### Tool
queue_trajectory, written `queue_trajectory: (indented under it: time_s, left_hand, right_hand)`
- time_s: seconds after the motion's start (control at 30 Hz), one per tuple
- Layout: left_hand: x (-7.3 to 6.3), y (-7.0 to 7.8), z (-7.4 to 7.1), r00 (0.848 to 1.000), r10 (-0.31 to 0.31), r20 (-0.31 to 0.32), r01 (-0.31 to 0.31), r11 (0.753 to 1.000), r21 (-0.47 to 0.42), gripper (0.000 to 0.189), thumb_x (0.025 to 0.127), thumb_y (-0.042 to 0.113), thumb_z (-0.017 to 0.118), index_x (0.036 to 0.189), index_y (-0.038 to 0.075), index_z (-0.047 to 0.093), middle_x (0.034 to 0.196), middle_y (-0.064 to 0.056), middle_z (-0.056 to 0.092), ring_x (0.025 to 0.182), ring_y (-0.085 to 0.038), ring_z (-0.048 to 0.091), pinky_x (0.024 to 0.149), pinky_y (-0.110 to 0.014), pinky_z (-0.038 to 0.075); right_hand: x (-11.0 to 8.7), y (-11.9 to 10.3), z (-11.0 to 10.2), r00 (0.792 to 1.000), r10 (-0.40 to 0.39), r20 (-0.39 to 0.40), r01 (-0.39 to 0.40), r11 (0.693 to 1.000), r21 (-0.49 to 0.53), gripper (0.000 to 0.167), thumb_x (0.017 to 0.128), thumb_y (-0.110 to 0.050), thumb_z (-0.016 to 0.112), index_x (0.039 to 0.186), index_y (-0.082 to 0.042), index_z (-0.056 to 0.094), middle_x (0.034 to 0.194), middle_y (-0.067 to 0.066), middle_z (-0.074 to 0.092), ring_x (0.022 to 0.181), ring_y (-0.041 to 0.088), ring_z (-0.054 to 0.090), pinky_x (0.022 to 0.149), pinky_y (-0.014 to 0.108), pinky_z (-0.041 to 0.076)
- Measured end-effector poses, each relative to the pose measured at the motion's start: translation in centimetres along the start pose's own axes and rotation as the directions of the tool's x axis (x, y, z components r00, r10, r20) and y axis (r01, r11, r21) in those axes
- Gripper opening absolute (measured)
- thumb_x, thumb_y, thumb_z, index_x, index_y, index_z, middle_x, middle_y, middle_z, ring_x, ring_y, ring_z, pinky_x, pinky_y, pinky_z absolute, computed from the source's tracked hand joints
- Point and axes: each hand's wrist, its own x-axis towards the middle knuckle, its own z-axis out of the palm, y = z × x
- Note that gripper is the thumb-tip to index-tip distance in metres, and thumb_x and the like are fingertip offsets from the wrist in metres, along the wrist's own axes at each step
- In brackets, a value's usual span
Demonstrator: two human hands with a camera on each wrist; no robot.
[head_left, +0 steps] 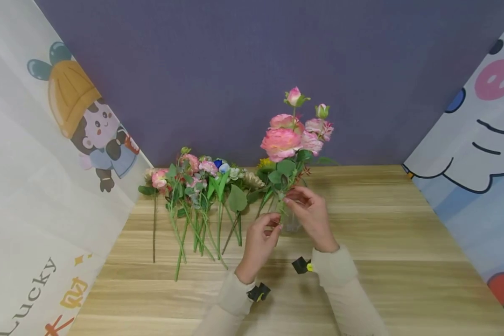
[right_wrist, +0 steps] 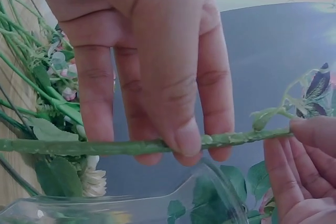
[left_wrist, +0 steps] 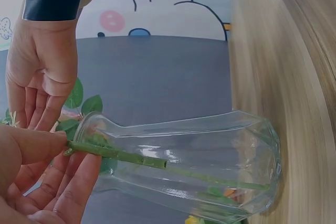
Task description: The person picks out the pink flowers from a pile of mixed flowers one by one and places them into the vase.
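A green flower stem point(left_wrist: 126, 156) is pinched between the thumb and fingers of my left hand point(head_left: 258, 240), its cut end pointing down beside a clear glass vase point(left_wrist: 247, 153). Higher up, near the leaves, my right hand point(head_left: 312, 214) pinches the same stem, as the right wrist view shows. Above both hands rise pink flowers point(head_left: 281, 143) with buds and green leaves. Which blooms belong to the held stem, I cannot tell. Standing upright behind the hands, the vase has another thin stem inside it.
Several loose artificial flowers point(head_left: 197, 186) lie on the wooden table point(head_left: 403, 261) to the left, stems toward me. A yellow flower point(head_left: 266, 163) shows behind the leaves. A dark panel point(head_left: 214, 84) stands at the back, with printed curtains on both sides.
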Motion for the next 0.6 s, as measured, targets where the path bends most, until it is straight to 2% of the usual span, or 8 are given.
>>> queue_trajectory:
  time_s: [0.13,0.27,0.47,0.6]
  left_hand:
    - [0.0,0.1,-0.1,1.0,-0.023,0.004,0.023,1.0,-0.013,0.023,0.085,-0.001,0.065,0.109,0.001,0.064,0.099,-0.013,0.066,0.084,-0.022,0.066,0.065,-0.02,0.054]
    - [-0.1,0.0,-0.4,0.997,-0.076,0.017,0.076,0.996,-0.044,0.026,0.087,0.004,0.066,0.113,0.006,0.065,0.105,-0.01,0.066,0.088,-0.021,0.065,0.067,-0.021,0.055]
    - [-0.1,-0.3,-1.1,0.985,-0.167,0.052,0.172,0.978,-0.12,0.029,0.09,0.017,0.065,0.117,0.007,0.064,0.106,-0.009,0.067,0.092,-0.024,0.064,0.071,-0.026,0.055]
    - [0.0,-0.8,-1.8,0.984,-0.171,0.04,0.174,0.981,-0.091,0.027,0.091,0.021,0.064,0.116,0.011,0.064,0.104,-0.008,0.067,0.091,-0.022,0.064,0.07,-0.025,0.055]
  right_hand:
    - [-0.1,-0.4,0.1,1.0,-0.023,-0.011,0.023,1.0,0.002,0.029,0.083,0.001,0.068,0.11,0.009,0.061,0.095,0.006,0.067,0.086,0.01,0.063,0.078,0.021,0.053]
    - [-0.1,-0.8,0.1,0.998,-0.048,-0.033,0.049,0.998,0.033,0.028,0.083,0.001,0.068,0.109,0.01,0.061,0.089,-0.009,0.066,0.085,0.011,0.063,0.075,0.02,0.053]
    - [0.3,-1.6,-0.2,0.992,-0.08,-0.095,0.087,0.993,0.077,0.024,0.081,0.008,0.067,0.104,0.008,0.061,0.086,-0.008,0.067,0.081,0.009,0.064,0.072,0.02,0.053]
    - [0.6,-2.1,-0.7,0.982,-0.111,-0.154,0.128,0.986,0.109,0.026,0.078,0.015,0.064,0.1,0.002,0.063,0.084,-0.007,0.067,0.079,0.007,0.064,0.074,0.019,0.053]
